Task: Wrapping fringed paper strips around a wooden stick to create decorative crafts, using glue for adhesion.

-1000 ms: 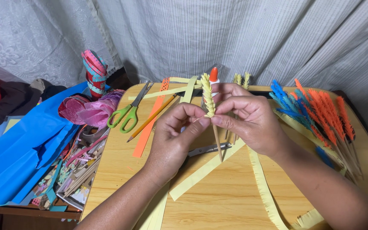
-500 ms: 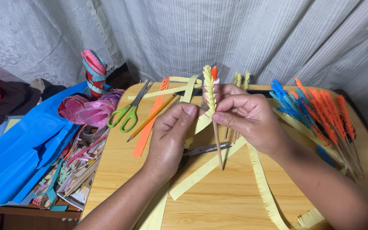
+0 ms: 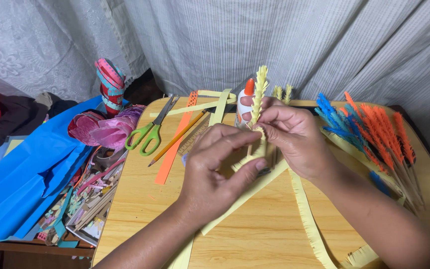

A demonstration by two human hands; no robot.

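Over a small wooden table [image 3: 140, 209], both hands work on a thin stick wrapped with fringed yellow paper [image 3: 259, 92], which stands upright. My right hand [image 3: 294, 139] pinches the stick just below the wrapped part. My left hand [image 3: 215, 169] holds the loose end of the fringed yellow strip [image 3: 247, 160] between thumb and fingers, close under the right hand. A white glue bottle with an orange cap [image 3: 245, 102] stands right behind the stick.
Green-handled scissors [image 3: 148, 134], a pencil [image 3: 175, 139] and an orange paper strip [image 3: 172, 149] lie at the left. Finished blue and orange fringed sticks [image 3: 369, 129] lie at the right. Yellow strips [image 3: 309, 219] cross the table. Blue paper [image 3: 26, 174] and scraps lie left of the table.
The wrapped stick has risen a little and stands straighter. My left hand has shifted lower and now pulls the loose yellow strip under the right hand.
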